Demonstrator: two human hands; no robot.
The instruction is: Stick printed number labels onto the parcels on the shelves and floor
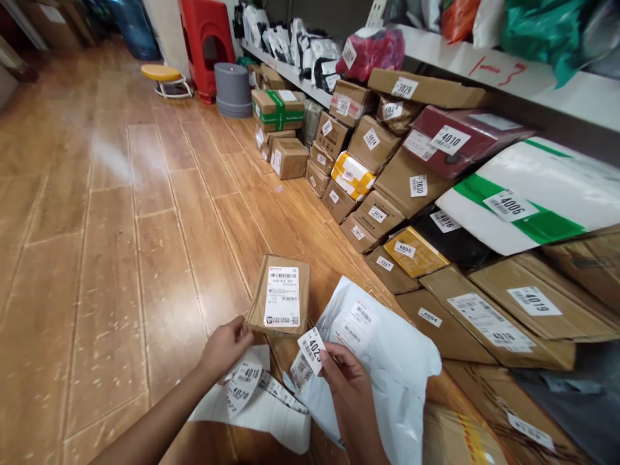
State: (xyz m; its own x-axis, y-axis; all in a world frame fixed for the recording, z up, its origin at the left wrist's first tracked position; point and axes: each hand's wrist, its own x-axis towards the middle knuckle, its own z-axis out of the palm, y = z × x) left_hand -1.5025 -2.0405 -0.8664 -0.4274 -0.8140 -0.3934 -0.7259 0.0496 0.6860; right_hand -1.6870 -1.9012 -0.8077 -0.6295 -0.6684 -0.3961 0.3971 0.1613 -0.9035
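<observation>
My right hand pinches a white number sticker between thumb and fingers. Its printed number begins 402; a fingertip covers the end. Beneath that hand lies a pale grey plastic mailer bag with a shipping label. A small brown cardboard box with a white shipping label rests on the floor ahead. My left hand is closed, its curled fingertips at the near left corner of this box; whether they grip it is hidden. Below, a strip of number stickers curls over white backing paper.
Numbered parcels are stacked along the right, below a white shelf holding bagged packages. A grey bin, a red plastic stool and a low yellow stool stand farther back on the wooden floor.
</observation>
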